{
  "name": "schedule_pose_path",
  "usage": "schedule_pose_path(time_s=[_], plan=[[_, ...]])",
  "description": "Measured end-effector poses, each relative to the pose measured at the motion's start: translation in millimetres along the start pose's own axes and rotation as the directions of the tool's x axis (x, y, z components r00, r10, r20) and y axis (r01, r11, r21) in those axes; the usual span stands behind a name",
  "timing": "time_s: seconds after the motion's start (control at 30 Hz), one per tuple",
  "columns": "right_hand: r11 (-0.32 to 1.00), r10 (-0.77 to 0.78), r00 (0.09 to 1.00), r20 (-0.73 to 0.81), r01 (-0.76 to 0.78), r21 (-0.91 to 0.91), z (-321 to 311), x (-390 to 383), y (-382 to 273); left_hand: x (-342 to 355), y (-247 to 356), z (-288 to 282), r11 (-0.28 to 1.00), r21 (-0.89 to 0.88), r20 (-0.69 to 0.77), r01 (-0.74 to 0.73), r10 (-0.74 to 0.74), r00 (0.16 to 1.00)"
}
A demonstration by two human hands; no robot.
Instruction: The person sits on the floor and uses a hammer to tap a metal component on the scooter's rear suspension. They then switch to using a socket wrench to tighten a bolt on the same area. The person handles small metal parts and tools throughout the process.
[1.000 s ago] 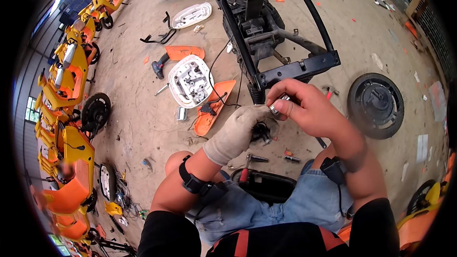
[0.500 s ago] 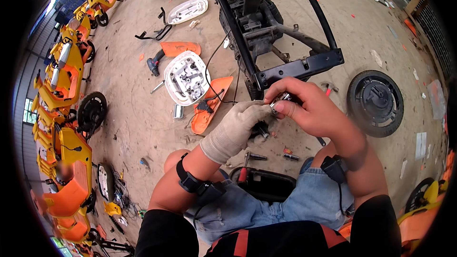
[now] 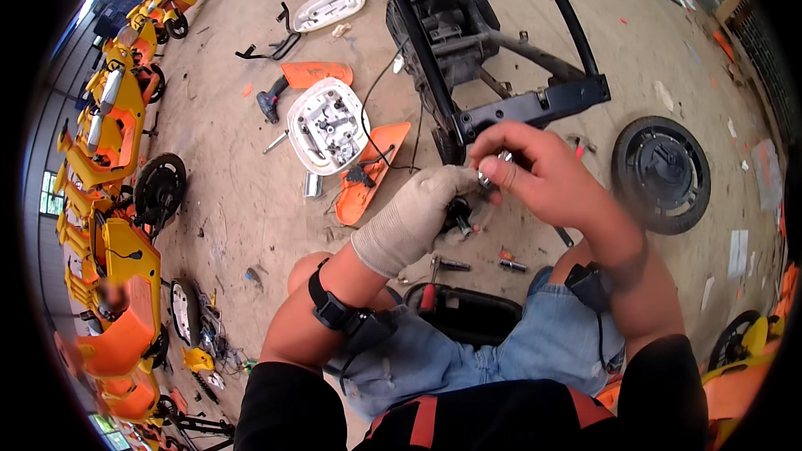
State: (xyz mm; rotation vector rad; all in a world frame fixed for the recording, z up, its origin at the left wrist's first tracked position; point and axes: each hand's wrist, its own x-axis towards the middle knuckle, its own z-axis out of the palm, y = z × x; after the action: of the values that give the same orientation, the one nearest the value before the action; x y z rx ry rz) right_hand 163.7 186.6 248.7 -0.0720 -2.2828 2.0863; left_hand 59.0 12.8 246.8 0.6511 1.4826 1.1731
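My left hand (image 3: 430, 200), in a pale knit glove, is closed, with its fingertips meeting my right hand. My bare right hand (image 3: 539, 171) pinches a small shiny metal piece (image 3: 484, 179), which looks like a socket; the fingers hide part of it. Just below the gloved hand shows a dark object (image 3: 458, 215), partly covered, and whether the glove grips it is unclear. Both hands are in front of the black scooter frame (image 3: 535, 104). On the ground between my knees lie metal sockets (image 3: 514, 265) and a red-handled tool (image 3: 428, 294) resting on a black tray (image 3: 472, 317).
A white tray of hardware (image 3: 330, 125), an orange panel (image 3: 376, 175) and a power drill (image 3: 269, 100) lie to the left. To the right are a wheel (image 3: 662, 175) and a red-handled hammer (image 3: 578, 148). Yellow scooters (image 3: 117, 134) line the left side.
The view has shifted slightly. My hands stay together, with the right fingers turned a little around the shiny metal piece. More of the dark object below the glove shows.
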Motion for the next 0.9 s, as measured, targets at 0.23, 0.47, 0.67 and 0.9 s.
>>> schedule_pose_path(time_s=[0.23,0.47,0.67,0.9], plan=[[0.971,-0.030,0.999,-0.044,0.019,-0.237,1,0,1,9,-22,-5,0.632,0.580,0.128,-0.513,0.551,0.824],[0.987,0.048,0.995,-0.087,-0.060,-0.147,0,-2,-1,4,-20,7,0.814,0.343,-0.011,-0.469,0.502,0.865],[0.996,0.032,0.997,-0.073,-0.037,-0.080,6,-2,0,5,-12,8,0.905,0.334,-0.092,-0.265,0.311,0.946],[0.988,-0.049,0.994,-0.098,0.034,-0.152,12,-1,4,-1,-3,18,1.000,0.017,-0.178,0.000,0.003,0.984]])
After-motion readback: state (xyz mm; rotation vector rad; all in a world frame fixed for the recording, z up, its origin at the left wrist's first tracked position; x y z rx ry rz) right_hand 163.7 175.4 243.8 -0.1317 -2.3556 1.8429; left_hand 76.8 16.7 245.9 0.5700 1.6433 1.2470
